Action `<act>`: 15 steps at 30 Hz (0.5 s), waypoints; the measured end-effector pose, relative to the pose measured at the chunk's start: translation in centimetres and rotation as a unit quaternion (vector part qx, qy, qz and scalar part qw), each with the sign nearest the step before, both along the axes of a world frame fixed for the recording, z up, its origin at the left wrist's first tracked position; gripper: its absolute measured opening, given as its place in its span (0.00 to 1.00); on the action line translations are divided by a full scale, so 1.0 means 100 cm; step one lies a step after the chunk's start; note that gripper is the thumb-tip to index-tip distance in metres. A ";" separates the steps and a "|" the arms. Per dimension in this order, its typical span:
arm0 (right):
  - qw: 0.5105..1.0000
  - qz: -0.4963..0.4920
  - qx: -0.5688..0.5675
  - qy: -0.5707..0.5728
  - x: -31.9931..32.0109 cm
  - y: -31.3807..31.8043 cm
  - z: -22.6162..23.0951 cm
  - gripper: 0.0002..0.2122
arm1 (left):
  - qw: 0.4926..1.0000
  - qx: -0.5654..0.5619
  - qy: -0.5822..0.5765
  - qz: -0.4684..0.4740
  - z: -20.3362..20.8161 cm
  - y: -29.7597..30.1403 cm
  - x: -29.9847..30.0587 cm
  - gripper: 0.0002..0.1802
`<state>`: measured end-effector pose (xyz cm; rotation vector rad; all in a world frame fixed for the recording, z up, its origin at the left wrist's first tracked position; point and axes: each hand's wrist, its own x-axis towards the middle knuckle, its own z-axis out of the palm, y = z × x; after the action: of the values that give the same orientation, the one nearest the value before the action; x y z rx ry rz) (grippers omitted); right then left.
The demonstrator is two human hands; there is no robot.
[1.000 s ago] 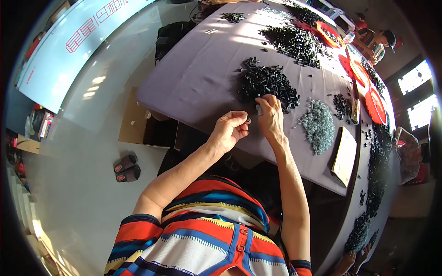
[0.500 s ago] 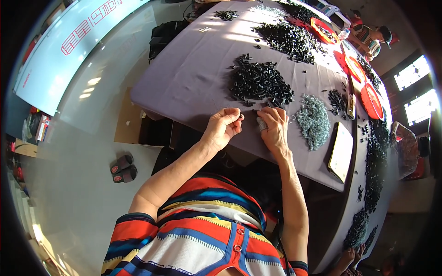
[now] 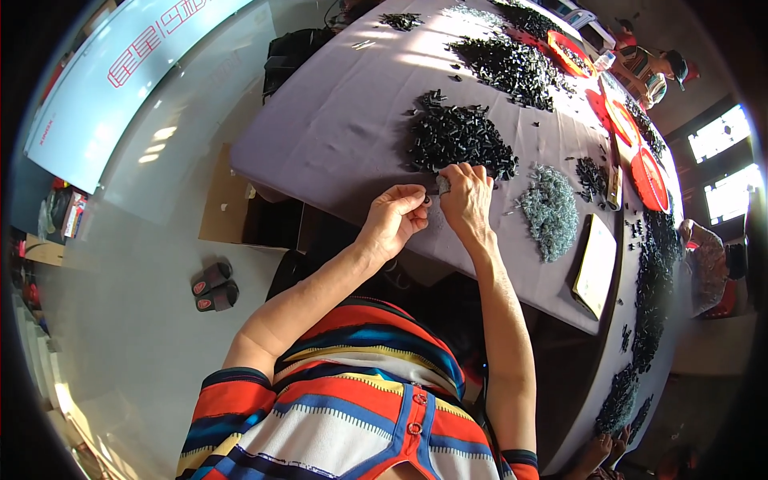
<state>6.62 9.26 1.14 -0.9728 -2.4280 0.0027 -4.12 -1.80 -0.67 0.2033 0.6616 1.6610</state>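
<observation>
My left hand is closed in a pinch above the near table edge. A small black piece shows at its thumb and fingertips. Just to its right, my right hand reaches to the near side of a heap of short black tube-like pieces. Its fingers are bent downward and together; whatever they hold is hidden under them. A grey wrap covers the right thumb. On the right of that hand lies a loose pile of small clear, bluish-grey pieces.
A flat pale yellowish tray or board lies near the right table edge. More black pieces and red baskets stand farther off. An open cardboard box and slippers are on the floor. Other people sit around the table.
My right hand has moved forward and slightly left, to the edge of the black heap. My left hand keeps its pinch and has shifted slightly right.
</observation>
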 end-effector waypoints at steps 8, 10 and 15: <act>0.997 0.045 -0.045 -0.049 0.002 0.019 0.013 0.07 | 1.000 -0.011 -0.002 0.000 0.000 -0.001 0.000 0.04; 0.995 0.040 -0.075 -0.052 0.002 0.023 0.010 0.06 | 1.000 -0.014 -0.002 0.003 0.002 0.000 0.001 0.03; 0.994 0.055 -0.047 -0.077 0.004 0.019 0.006 0.05 | 1.000 -0.014 0.003 0.005 0.004 -0.001 0.003 0.03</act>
<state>7.05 11.20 1.72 -0.9081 -2.6411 0.0833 -3.80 -1.85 -0.31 0.1863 0.6913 1.6604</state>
